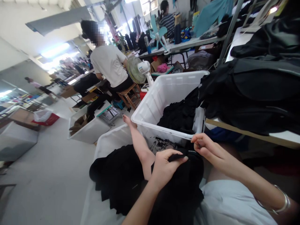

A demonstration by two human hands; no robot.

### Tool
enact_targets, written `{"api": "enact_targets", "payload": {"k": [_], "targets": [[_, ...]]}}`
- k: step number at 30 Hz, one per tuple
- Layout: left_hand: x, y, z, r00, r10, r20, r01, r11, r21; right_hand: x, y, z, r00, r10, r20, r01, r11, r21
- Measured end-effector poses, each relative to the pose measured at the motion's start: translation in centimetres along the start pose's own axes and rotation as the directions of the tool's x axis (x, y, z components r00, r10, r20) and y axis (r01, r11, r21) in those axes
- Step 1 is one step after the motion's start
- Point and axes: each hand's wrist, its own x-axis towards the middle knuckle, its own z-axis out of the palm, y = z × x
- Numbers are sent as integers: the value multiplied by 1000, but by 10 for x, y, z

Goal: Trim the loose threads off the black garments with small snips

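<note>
Two hands on one black garment spread over the lap: left hand pinching a fold of it, right hand gripping its edge beside the white bin. More black cloth inside that bin, dark garments piled on the table alongside. Farther off, a seated person near a fan.

Single head-worn view, tilted so the floor slopes, looking forward and down at close range onto the lap at lower centre of frame. The white bin sits near at centre. Upper left shows the distant workshop; no second view shares the scene.
</note>
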Motion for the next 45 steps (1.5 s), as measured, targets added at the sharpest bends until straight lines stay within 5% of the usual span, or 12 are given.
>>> {"api": "enact_targets", "payload": {"k": [6,23,28,30,33,35,36,38,39,42,43,45], "targets": [[-2,0,0,995,-104,-5,102,982,-158,-16,3,12,987,121,110,-135,983,128],[-10,0,-1,997,-74,-37,64,972,-226,-10,-4,45,993,42,-108,-16,973,230],[-13,-4,-48,954,-80,-288,62,995,-72,-6,12,38,982,112,-152,-65,957,284],[-21,-7,-91,813,-54,-580,52,998,-19,-6,18,43,989,73,-130,-40,970,241],[-41,-7,-157,300,128,-945,50,988,149,-21,24,75,973,-145,182,132,988,79],[-56,-2,-184,47,377,-925,116,918,380,-37,27,106,843,-257,472,300,954,-16],[-62,0,-190,4,471,-882,157,871,466,-46,28,120,781,-273,561,382,920,-84],[-69,5,-188,99,526,-845,166,828,535,-58,29,138,660,-280,697,480,871,-104],[-69,6,-181,234,475,-848,128,850,511,-60,28,141,647,-290,705,463,884,-61],[-63,6,-145,812,160,-561,27,950,310,-46,20,122,809,-239,537,159,968,192],[-59,5,-130,932,82,-352,17,962,271,-36,15,111,872,-169,459,43,961,273],[-50,2,-98,998,61,25,-65,971,228,-14,5,87,956,-52,289,-91,884,458]]}}
